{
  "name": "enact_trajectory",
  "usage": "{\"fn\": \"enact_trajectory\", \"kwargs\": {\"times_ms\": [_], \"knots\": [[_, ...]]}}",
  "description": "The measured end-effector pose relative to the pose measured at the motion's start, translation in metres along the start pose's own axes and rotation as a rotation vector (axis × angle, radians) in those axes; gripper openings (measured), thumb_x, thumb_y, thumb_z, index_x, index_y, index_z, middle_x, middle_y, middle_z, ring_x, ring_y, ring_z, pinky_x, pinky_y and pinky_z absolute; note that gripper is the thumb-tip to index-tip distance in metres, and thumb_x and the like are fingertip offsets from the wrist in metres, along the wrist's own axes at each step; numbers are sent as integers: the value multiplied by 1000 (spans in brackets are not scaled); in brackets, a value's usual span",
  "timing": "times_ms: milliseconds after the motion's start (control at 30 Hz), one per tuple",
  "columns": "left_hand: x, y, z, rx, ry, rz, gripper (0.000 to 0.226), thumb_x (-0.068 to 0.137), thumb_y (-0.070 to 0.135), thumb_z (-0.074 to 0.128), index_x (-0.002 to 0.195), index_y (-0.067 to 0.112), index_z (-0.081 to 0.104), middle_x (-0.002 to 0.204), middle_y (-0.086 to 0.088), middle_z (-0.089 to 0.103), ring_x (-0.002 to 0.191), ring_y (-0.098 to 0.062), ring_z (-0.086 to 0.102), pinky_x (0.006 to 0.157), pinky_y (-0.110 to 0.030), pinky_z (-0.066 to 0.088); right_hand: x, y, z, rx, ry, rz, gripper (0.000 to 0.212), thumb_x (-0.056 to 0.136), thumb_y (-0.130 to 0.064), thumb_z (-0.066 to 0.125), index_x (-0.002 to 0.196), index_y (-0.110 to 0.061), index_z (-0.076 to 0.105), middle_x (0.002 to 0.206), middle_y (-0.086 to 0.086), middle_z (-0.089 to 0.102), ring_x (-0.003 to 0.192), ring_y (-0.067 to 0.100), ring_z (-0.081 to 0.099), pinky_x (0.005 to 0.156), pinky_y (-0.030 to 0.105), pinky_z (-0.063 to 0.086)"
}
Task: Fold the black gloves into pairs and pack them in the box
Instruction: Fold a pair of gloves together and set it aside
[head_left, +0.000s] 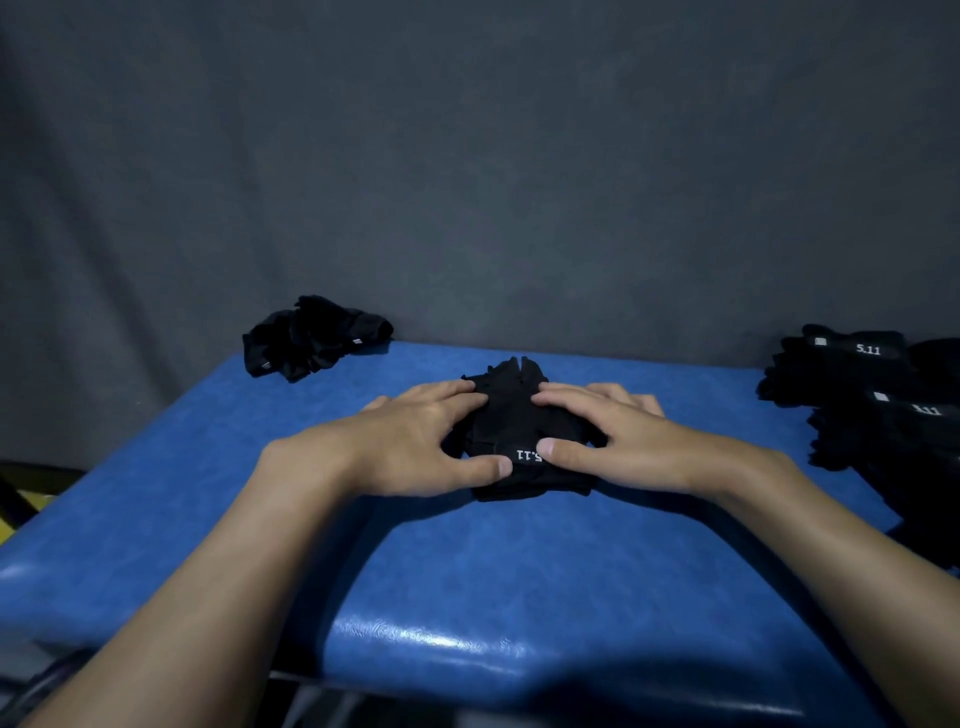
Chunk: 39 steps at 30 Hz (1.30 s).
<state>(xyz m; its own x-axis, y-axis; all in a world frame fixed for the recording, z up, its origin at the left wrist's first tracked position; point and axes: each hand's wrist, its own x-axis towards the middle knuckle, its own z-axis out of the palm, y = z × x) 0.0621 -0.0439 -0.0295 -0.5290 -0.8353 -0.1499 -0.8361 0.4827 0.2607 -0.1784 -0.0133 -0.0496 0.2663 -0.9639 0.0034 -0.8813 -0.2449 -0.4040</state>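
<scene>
Both left hand (415, 441) and right hand (618, 431) press glove pair (514, 415) flat; I reckon loose heap (306, 338) awaits folding; box unseen.

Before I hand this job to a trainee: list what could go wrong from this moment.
1. The glove bundle is only pressed flat under the left hand and right hand; it may spring open when they lift.
2. The loose heap lies at the blue table's far left corner and could slip off.
3. No box is in view; a long carry might undo the fold.
</scene>
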Motion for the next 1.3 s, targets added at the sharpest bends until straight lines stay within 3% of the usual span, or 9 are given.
{"fn": "enact_trajectory", "kwargs": {"times_ms": [100, 167, 267, 333, 467, 667, 933, 1133, 1300], "knots": [[-1, 3, -1, -32, 34, 29, 84, 86, 70, 53, 156, 36, 21, 163, 19, 11, 150, -3, 9, 123, -40, 14, -2, -2, 1, 1, 72, -13, 58, 90, -59, 53, 144, -42, 37, 151, -29, 29, 141, 0, 16, 111, 28, 7], [-4, 5, -3, -89, 82, 77, 78, 87, 63, 58, 154, 36, 27, 161, 19, 19, 148, -3, 17, 122, -34, 19, -3, -5, 1, 37, 181, -46, 58, 86, -60, 60, 139, -41, 45, 147, -26, 37, 139, 3, 23, 116, 39, 14], [-11, 7, -5, -197, 158, 156, 66, 88, 52, 64, 147, 34, 41, 151, 23, 34, 137, 4, 32, 115, -19, 26, -8, -11, -4, 120, 311, -126, 58, 71, -71, 55, 123, -44, 59, 132, -30, 49, 131, 3, 33, 114, 45, 24], [-14, 8, -7, -260, 188, 202, 64, 84, 48, 72, 142, 34, 49, 146, 26, 41, 132, 9, 38, 114, -18, 29, -12, -14, -10, 147, 338, -181, 48, 69, -70, 53, 109, -46, 65, 118, -32, 55, 124, 2, 38, 110, 44, 28], [-16, 11, -8, -277, 187, 256, 64, 74, 38, 84, 132, 36, 58, 129, 27, 54, 120, 12, 47, 102, -7, 34, -23, -10, -16, 78, 260, -207, 36, 67, -55, 67, 101, -42, 69, 109, -30, 59, 116, -1, 42, 108, 41, 30], [-17, 14, -3, -189, 147, 241, 59, 75, 31, 84, 128, 38, 60, 121, 20, 60, 112, 4, 53, 97, -15, 40, -30, -2, -12, 40, 96, -169, 48, 73, -41, 80, 118, -41, 63, 118, -34, 55, 121, -4, 41, 109, 40, 32], [-19, 19, -4, -167, 137, 215, 64, 74, 36, 84, 131, 39, 57, 120, 23, 61, 111, 5, 54, 97, -17, 42, -26, -2, -8, -24, 180, -233, 30, 86, -35, 72, 115, -36, 69, 112, -26, 64, 108, 0, 50, 100, 36, 42], [-20, 18, -4, -193, 179, 234, 67, 73, 35, 85, 133, 38, 55, 121, 26, 56, 111, 10, 49, 90, 0, 35, -27, -5, -8, -14, 208, -218, 16, 97, -33, 55, 108, -33, 67, 103, -21, 65, 102, 5, 52, 96, 38, 43], [-19, 19, -4, -208, 232, 281, 58, 76, 31, 83, 128, 38, 59, 115, 23, 60, 107, 7, 53, 87, -8, 40, -32, -11, -13, 120, 232, -151, 16, 98, -27, 54, 98, -22, 69, 86, -12, 65, 90, 6, 57, 86, 30, 46]]}}
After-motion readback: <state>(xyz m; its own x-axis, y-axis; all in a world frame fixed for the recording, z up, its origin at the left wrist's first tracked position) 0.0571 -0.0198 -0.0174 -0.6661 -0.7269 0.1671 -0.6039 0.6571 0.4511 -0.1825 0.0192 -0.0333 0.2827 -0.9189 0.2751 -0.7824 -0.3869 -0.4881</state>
